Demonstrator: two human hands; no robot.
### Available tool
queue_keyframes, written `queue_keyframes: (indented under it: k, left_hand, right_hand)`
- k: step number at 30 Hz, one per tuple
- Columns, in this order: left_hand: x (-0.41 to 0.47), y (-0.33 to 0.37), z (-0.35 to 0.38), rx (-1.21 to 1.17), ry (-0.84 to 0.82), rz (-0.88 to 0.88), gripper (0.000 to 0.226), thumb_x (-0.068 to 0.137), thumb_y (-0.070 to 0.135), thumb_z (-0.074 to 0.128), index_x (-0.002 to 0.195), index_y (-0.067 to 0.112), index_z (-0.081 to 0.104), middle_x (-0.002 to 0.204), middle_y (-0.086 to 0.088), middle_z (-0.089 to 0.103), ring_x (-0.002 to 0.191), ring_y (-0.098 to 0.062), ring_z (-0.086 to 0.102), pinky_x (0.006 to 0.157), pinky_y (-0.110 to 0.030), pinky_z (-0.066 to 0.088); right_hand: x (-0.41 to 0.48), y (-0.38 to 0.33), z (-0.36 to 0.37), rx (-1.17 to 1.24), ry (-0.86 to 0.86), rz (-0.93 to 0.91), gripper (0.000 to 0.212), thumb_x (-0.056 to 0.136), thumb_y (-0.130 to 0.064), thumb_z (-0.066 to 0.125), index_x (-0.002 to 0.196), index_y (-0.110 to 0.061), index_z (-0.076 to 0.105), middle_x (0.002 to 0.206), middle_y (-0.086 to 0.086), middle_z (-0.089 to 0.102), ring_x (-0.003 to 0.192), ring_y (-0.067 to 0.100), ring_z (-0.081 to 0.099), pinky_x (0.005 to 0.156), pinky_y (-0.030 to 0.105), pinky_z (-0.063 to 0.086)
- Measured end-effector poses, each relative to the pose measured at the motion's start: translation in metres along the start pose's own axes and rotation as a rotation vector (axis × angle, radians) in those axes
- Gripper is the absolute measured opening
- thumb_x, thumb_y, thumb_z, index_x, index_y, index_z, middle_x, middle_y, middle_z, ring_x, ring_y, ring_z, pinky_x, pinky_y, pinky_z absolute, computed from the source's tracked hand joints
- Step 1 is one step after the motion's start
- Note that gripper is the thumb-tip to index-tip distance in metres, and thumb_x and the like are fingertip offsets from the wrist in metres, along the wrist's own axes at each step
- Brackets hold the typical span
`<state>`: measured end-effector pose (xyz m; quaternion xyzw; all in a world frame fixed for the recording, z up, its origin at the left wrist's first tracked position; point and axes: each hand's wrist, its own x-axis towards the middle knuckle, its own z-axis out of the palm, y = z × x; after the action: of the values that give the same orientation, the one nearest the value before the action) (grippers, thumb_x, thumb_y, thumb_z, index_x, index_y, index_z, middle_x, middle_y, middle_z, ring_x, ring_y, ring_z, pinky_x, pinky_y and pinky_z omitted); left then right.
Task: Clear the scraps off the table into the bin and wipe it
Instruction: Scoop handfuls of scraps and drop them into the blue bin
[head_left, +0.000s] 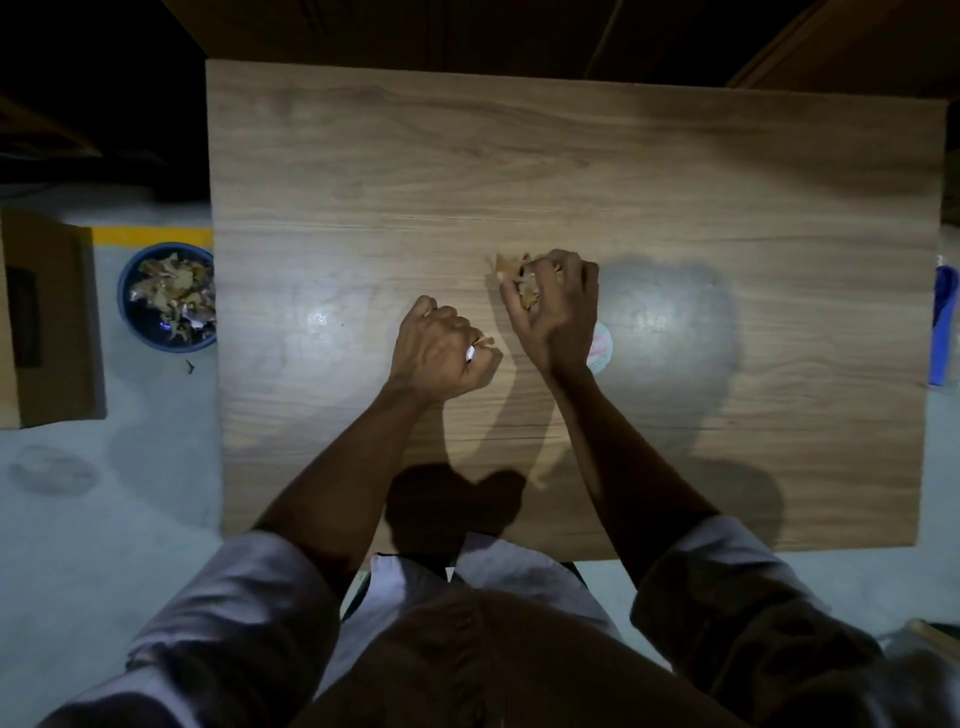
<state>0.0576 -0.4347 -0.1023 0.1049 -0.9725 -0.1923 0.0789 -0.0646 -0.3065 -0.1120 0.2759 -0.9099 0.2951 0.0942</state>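
Note:
A wooden table (571, 156) fills the middle of the view. My right hand (561, 306) is closed over a clump of brown scraps (511, 265) near the table's centre; some scraps poke out past the fingertips. My left hand (441, 353) is a fist just to the left, with a small white and tan bit showing at the fingers. A blue bin (167, 296) stands on the floor off the table's left edge, holding several brown scraps. A pale round item (602, 348) lies on the table, partly hidden under my right wrist.
A cardboard box (49, 317) sits on the floor left of the bin. A blue object (943, 322) stands at the table's right edge. A yellow floor stripe (150, 236) runs behind the bin. A small dark bit (189, 366) lies on the floor by the bin.

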Motion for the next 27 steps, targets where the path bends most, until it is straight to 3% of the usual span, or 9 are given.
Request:
queue_keyframes:
  k: [5,11,13,15,18,21,23,25,27]
  left_hand:
    - [0.003,0.002,-0.005,-0.041,-0.025,-0.116,0.041,0.082,0.031,0.044,0.047,0.011,0.054,0.049,-0.005,0.061,0.047,-0.026,0.053,0.065,-0.031,0.03]
    - [-0.022,0.011,-0.023,-0.187,-0.04,-0.304,0.048,0.084,0.038,0.038,0.049,0.009,0.054,0.05,-0.006,0.06,0.049,-0.03,0.056,0.059,-0.027,0.028]
    - [-0.032,0.02,-0.036,-0.255,-0.067,-0.427,0.051,0.084,0.042,0.035,0.053,0.009,0.056,0.056,-0.01,0.063,0.057,-0.033,0.059,0.057,-0.03,0.036]
    - [-0.039,0.029,-0.046,-0.357,-0.068,-0.616,0.05,0.084,0.044,0.037,0.058,0.01,0.064,0.068,-0.016,0.069,0.073,-0.037,0.064,0.067,-0.038,0.047]
    - [-0.047,0.041,-0.054,-0.533,-0.051,-0.874,0.038,0.081,0.033,0.044,0.053,0.013,0.061,0.064,-0.01,0.065,0.078,-0.036,0.062,0.07,-0.038,0.042]
    - [-0.057,0.041,-0.055,-0.818,0.104,-1.025,0.029,0.074,0.022,0.048,0.046,0.013,0.049,0.053,0.001,0.053,0.062,-0.026,0.055,0.063,-0.039,0.04]
    - [-0.06,0.04,-0.058,-0.993,0.208,-1.196,0.024,0.067,0.014,0.051,0.044,0.008,0.054,0.052,-0.004,0.054,0.058,-0.024,0.05,0.06,-0.04,0.039]
    - [-0.061,0.045,-0.067,-1.15,0.286,-1.314,0.031,0.062,0.008,0.049,0.035,0.02,0.042,0.045,0.003,0.04,0.052,-0.017,0.036,0.055,-0.036,0.028]
    - [-0.057,0.055,-0.082,-1.284,0.354,-1.337,0.031,0.059,0.004,0.045,0.041,0.024,0.03,0.05,0.005,0.029,0.053,-0.014,0.025,0.055,-0.035,0.018]
  right_hand:
    - [-0.013,-0.003,-0.004,-0.122,-0.055,-0.166,0.013,0.087,-0.022,0.073,0.09,-0.01,0.072,0.089,0.008,0.066,0.08,0.03,0.057,0.063,0.038,0.048]
    - [-0.005,-0.001,-0.005,-0.214,-0.151,-0.239,0.018,0.083,-0.031,0.069,0.088,-0.015,0.074,0.079,0.003,0.067,0.074,0.025,0.061,0.053,0.027,0.036]
    - [-0.006,-0.008,-0.008,-0.256,-0.184,-0.179,0.017,0.082,-0.032,0.068,0.086,-0.017,0.072,0.076,0.002,0.066,0.074,0.025,0.062,0.053,0.024,0.032]
    - [-0.014,-0.021,-0.012,-0.229,-0.24,-0.108,0.017,0.082,-0.033,0.064,0.084,-0.016,0.07,0.074,0.003,0.066,0.072,0.027,0.064,0.053,0.025,0.031]
    - [-0.041,-0.054,-0.021,-0.131,-0.384,-0.054,0.016,0.08,-0.034,0.059,0.079,-0.019,0.066,0.069,0.004,0.066,0.062,0.032,0.066,0.05,0.027,0.038]
    - [-0.059,-0.089,-0.035,0.119,-0.484,0.358,0.018,0.078,-0.036,0.068,0.071,-0.019,0.066,0.065,0.006,0.068,0.058,0.029,0.064,0.056,0.032,0.044]
    - [-0.062,-0.111,-0.044,0.458,-0.478,0.727,0.028,0.083,-0.02,0.076,0.061,-0.019,0.06,0.06,0.005,0.061,0.05,0.01,0.053,0.06,0.029,0.039]
    - [-0.069,-0.13,-0.054,0.683,-0.468,0.812,0.03,0.086,-0.002,0.074,0.062,-0.012,0.059,0.059,0.002,0.056,0.047,0.0,0.046,0.057,0.027,0.039]
    - [-0.075,-0.148,-0.063,0.791,-0.454,0.78,0.034,0.089,0.008,0.067,0.062,-0.012,0.057,0.058,-0.003,0.054,0.049,-0.002,0.046,0.053,0.024,0.041]
